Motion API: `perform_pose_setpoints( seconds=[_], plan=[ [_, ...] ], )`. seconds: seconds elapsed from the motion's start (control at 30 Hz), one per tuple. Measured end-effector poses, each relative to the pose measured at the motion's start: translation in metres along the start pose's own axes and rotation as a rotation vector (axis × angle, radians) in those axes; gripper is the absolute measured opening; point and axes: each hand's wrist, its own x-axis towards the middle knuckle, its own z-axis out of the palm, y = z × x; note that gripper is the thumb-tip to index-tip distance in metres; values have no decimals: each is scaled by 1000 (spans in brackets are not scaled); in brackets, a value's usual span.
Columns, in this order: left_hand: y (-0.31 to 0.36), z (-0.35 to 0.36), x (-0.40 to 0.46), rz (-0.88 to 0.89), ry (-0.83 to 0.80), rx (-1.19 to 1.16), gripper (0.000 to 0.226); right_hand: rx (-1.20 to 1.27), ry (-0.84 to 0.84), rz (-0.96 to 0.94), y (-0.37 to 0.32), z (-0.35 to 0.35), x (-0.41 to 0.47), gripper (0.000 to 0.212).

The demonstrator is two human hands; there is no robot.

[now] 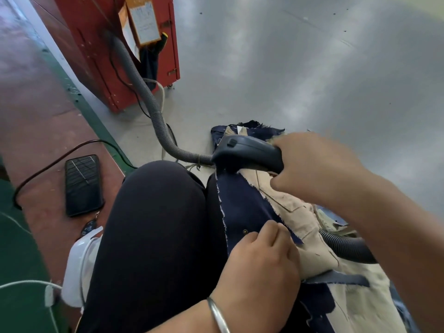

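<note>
Left hand (262, 263), silver bangle (217, 316) on its wrist, pinches the navy-and-beige cloth garment (242, 200) lying across the lap (153, 224). Right hand (314, 169) has its grip clasped round the dark plastic hose-fed handle (247, 152), which rests on that garment. Grey floor (288, 68) and red metal cabinet (101, 68) lie beyond.

Left hand (262, 260) low, fingers (271, 233) curled in a pinch, right hand (317, 169) ahead, fingers (286, 185) clenched

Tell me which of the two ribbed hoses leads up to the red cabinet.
The lighter grey hose, curving across the floor from the red cabinet to the handheld tool. The darker hose lies on the garment.
</note>
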Motion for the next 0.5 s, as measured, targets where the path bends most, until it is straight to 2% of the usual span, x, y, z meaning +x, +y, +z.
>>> perform_pose_setpoints(
  seconds=[0.23,0.33,0.5],
  plan=[
    [2,-2,0,-38,-13,-12,32,240,22,114,33,-10,29,15],
    [-8,-9,11,-80,3,19,34,354,-17,82,55,-25,8,19],
    [-15,-11,14,-115,13,64,35,339,-64,118,77,-42,-44,20]
  ],
)
